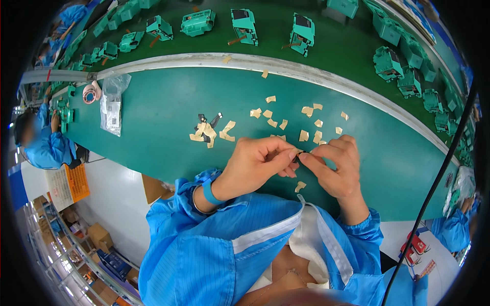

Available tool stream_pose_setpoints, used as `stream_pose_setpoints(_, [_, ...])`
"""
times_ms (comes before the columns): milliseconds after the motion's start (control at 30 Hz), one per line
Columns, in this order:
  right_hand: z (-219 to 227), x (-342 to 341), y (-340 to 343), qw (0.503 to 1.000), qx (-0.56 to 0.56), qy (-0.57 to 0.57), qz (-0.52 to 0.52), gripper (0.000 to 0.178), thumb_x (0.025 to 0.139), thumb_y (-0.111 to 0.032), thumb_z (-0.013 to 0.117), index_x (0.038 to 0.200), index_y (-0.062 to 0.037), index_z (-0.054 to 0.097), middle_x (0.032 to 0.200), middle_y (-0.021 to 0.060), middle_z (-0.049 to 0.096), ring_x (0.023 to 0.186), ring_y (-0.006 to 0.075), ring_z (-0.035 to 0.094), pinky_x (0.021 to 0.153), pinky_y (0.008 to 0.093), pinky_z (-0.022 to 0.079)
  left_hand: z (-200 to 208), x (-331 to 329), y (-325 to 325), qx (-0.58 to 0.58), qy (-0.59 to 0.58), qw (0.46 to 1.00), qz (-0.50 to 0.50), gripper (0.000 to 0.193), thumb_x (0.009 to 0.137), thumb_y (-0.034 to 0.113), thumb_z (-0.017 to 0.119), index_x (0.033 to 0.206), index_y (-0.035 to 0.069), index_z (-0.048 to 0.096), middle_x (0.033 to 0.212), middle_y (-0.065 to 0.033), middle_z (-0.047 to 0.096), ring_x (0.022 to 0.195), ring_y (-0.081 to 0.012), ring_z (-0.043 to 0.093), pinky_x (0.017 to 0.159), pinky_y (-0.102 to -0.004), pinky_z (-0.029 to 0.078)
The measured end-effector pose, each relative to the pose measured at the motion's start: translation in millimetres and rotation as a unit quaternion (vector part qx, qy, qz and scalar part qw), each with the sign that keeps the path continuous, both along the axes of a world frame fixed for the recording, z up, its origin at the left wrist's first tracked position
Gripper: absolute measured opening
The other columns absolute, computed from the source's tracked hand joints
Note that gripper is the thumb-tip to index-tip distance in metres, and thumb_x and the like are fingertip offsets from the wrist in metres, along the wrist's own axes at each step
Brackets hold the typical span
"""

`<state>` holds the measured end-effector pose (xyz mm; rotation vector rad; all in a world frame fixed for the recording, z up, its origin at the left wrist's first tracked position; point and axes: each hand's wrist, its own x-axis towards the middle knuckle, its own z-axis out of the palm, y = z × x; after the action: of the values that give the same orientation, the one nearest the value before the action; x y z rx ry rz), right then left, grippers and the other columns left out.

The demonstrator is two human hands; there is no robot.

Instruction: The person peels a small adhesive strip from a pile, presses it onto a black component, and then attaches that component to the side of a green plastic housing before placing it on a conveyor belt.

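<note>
Close together over the green worktop (168, 102), my left hand (260, 162) and my right hand (334, 166) both pinch at one spot. Between their fingertips shows a small dark piece (299, 156) with a bit of tan tape against it; most of it is hidden by the fingers. Beyond the hands lie several torn scraps of tan tape (303, 135), scattered on the worktop. One more tape scrap (300, 186) rests just below the fingers. Left of my left hand is a small heap of black strips with tan tape (206, 131) stuck on or lying over them.
A clear plastic bag with a label (111, 109) and a tape roll (91, 94) lie at the left. Past the metal rail (245, 60), several teal housings (198, 23) stand on a green belt. A black cable (434, 191) crosses the right side. Co-workers in blue sit at both sides.
</note>
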<state>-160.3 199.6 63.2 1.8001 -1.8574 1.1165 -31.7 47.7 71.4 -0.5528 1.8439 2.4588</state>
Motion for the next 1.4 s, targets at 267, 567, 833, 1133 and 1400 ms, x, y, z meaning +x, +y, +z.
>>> stream_pose_setpoints(267, [2.8, -32.5, -39.1, 0.909, -0.104, -0.371, -0.161, 0.055, 0.076, -0.007, 0.07, 0.126, -0.0048, 0.047, 0.106, 0.0091, 0.057, 0.092, 0.0229, 0.057, 0.082, 0.0365, 0.046, -39.5, -2.3, -4.0, -0.473, 0.116, 0.872, 0.053, 0.01, 0.081, 0.004, 0.065, 0.091, 0.003, 0.065, 0.067, -0.0074, 0.062, 0.051, -0.0148, 0.057, 0.048, -0.0249, 0.046])
stream_pose_setpoints(567, [-47.7, -104.3, -122.2, 0.885, -0.058, -0.442, -0.135, 0.076, 0.082, -0.007, 0.066, 0.144, -0.0055, 0.02, 0.089, 0.01, 0.064, 0.085, 0.018, 0.061, 0.083, 0.0284, 0.046, -19.6, 0.5, -14.0, -0.496, 0.111, 0.853, 0.113, 0.029, 0.072, 0.004, 0.074, 0.099, 0.005, 0.064, 0.098, -0.007, 0.063, 0.086, -0.021, 0.057, 0.068, -0.0304, 0.047])
stream_pose_setpoints(833, [47.3, -45.8, -69.5, 0.726, 0.189, -0.642, 0.16, 0.064, 0.086, -0.007, 0.062, 0.141, -0.0099, 0.03, 0.081, 0.0072, 0.061, 0.067, 0.0113, 0.055, 0.056, 0.0238, 0.045, 4.8, -12.8, -25.0, 0.079, 0.136, 0.987, 0.032, 0.059, 0.079, 0.002, 0.068, 0.131, -0.004, 0.039, 0.111, -0.011, 0.057, 0.102, -0.0192, 0.057, 0.087, -0.0333, 0.048])
stream_pose_setpoints(1133, [46.4, -15.9, 11.6, 0.783, -0.084, -0.616, -0.025, 0.017, 0.079, 0.003, 0.068, 0.094, 0.0033, 0.06, 0.084, 0.0101, 0.066, 0.077, 0.016, 0.064, 0.072, 0.0267, 0.052, 1.9, 0.4, -10.1, 0.227, 0.06, 0.966, 0.108, 0.045, 0.083, -0.002, 0.06, 0.125, -0.002, 0.045, 0.115, -0.0103, 0.059, 0.105, -0.0179, 0.058, 0.092, -0.033, 0.046])
stream_pose_setpoints(1400, [48.0, 8.2, 6.8, 0.717, 0.028, -0.696, -0.031, 0.015, 0.077, 0.01, 0.067, 0.088, 0.0031, 0.059, 0.082, 0.0071, 0.063, 0.074, 0.0107, 0.063, 0.066, 0.0219, 0.051, 12.0, 2.5, -5.1, 0.148, 0.096, 0.978, 0.109, 0.045, 0.084, -0.001, 0.06, 0.126, -0.001, 0.043, 0.116, -0.0102, 0.058, 0.105, -0.0179, 0.058, 0.086, -0.0337, 0.051])
